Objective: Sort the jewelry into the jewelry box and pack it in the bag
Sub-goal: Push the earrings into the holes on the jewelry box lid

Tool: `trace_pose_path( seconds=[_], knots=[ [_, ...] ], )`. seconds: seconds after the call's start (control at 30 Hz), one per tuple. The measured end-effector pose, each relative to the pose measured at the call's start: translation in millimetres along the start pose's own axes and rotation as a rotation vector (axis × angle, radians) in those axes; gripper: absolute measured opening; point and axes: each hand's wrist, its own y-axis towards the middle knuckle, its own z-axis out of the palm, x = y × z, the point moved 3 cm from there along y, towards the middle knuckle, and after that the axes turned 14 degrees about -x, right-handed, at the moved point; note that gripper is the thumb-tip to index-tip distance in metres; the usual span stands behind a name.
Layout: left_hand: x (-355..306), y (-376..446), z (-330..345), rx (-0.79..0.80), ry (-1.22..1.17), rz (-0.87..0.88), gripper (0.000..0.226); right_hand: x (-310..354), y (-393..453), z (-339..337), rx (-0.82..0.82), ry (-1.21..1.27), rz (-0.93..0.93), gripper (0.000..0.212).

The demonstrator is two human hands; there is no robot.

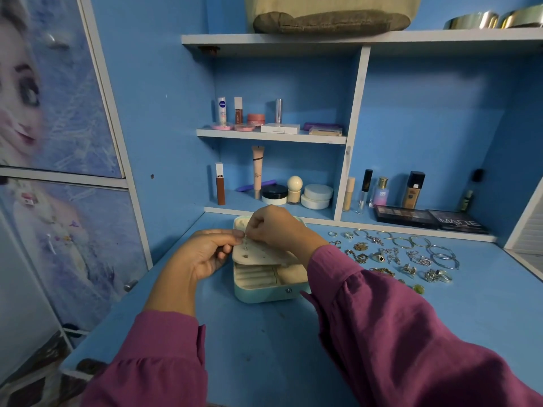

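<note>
A pale teal jewelry box (269, 293) stands open on the blue desk, its cream compartments showing. Over it lies a cream earring panel (264, 254) with a few small studs pinned in it. My left hand (205, 254) grips the panel's left edge. My right hand (274, 227) reaches across from the right and pinches something tiny at the panel's top left; the item itself is too small to make out. Loose jewelry (393, 255), rings, chains and bangles, is spread on the desk right of the box. A beige bag (332, 13) sits on the top shelf.
Cosmetics (273, 186) fill the shelves behind the box. Two dark eyeshadow palettes (429, 220) lie at the back right. A cupboard door (58, 142) stands to the left. The blue desk (264, 348) runs toward me below the box.
</note>
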Motion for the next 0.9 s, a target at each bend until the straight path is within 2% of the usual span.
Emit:
trace_pose_path(
  seconds=[0.23, 0.43, 0.53, 0.63, 0.9],
  knots=[
    [1.2, 1.6, 1.8, -0.005, 0.0, 0.013, 0.017, 6.7, 1.9, 4.4, 0.027, -0.129, -0.087, 0.014],
    [2.3, 5.5, 0.5, 0.002, 0.041, 0.021, 0.02, 18.7, 7.6, 7.3, 0.05, -0.369, -0.172, 0.023],
    [2.7, 7.1, 0.3, -0.003, 0.034, 0.02, 0.019, 22.4, 3.8, 5.4, 0.035, -0.407, -0.206, 0.024],
    [3.2, 8.2, 0.1, 0.001, 0.033, 0.019, 0.019, 24.0, 1.8, 4.2, 0.057, -0.42, -0.199, 0.029],
    [2.7, 7.9, -1.8, -0.004, 0.104, 0.085, 0.021, 24.1, 16.6, 11.0, 0.1, -0.511, -0.187, 0.022]
  ],
)
